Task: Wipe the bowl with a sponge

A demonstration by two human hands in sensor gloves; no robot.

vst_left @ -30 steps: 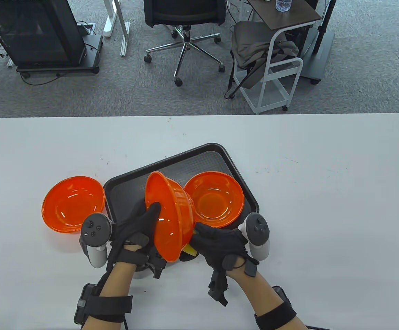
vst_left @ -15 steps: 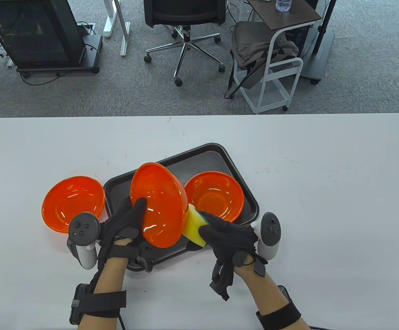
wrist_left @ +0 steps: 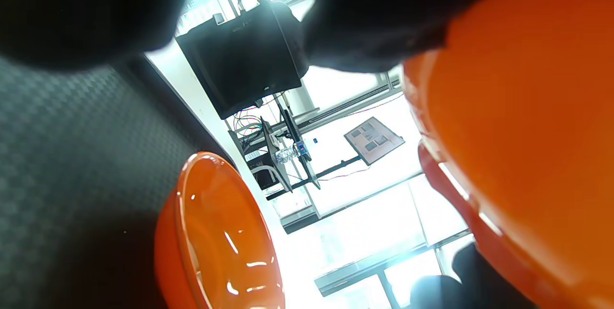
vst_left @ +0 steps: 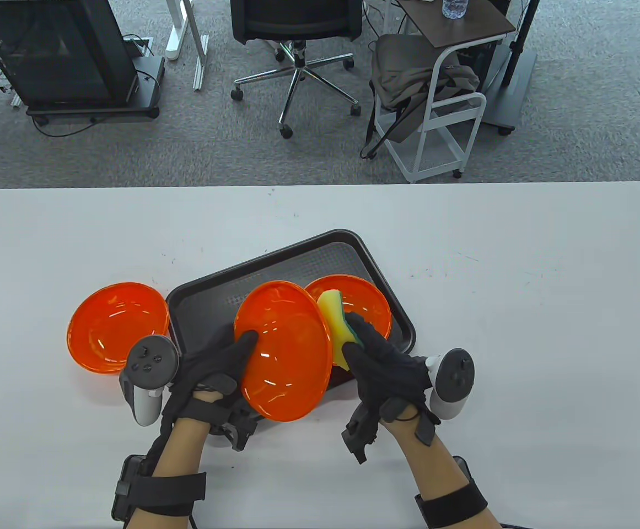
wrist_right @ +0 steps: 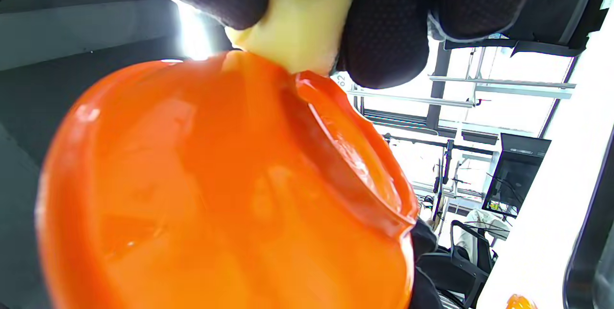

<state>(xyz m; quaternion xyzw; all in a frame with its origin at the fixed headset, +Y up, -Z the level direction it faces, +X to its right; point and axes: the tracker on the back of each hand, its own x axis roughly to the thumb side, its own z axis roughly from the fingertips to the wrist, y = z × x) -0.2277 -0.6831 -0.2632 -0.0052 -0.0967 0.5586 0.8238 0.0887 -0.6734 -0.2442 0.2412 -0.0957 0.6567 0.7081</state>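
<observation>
My left hand (vst_left: 218, 366) grips an orange bowl (vst_left: 284, 350) by its near-left rim and holds it tilted on edge above the black tray (vst_left: 297, 262), its hollow facing me. My right hand (vst_left: 377, 361) grips a yellow sponge with a green back (vst_left: 335, 325) and presses it against the bowl's right outer wall. In the right wrist view the sponge (wrist_right: 300, 16) sits between gloved fingers (wrist_right: 383, 26) and touches the bowl's outside (wrist_right: 216, 194). The left wrist view has the held bowl (wrist_left: 523, 122) at right, close up.
A second orange bowl (vst_left: 372, 306) stands upright on the tray behind the sponge. A third orange bowl (vst_left: 113, 325) rests on the white table (vst_left: 518, 308) left of the tray, also seen as the bowl (wrist_left: 220, 242) in the left wrist view. Chairs and carts stand beyond the far edge.
The bowl has turned so its hollow faces me more. My right hand slid the sponge up the bowl's outer right side, from its lower edge to near the top rim.
</observation>
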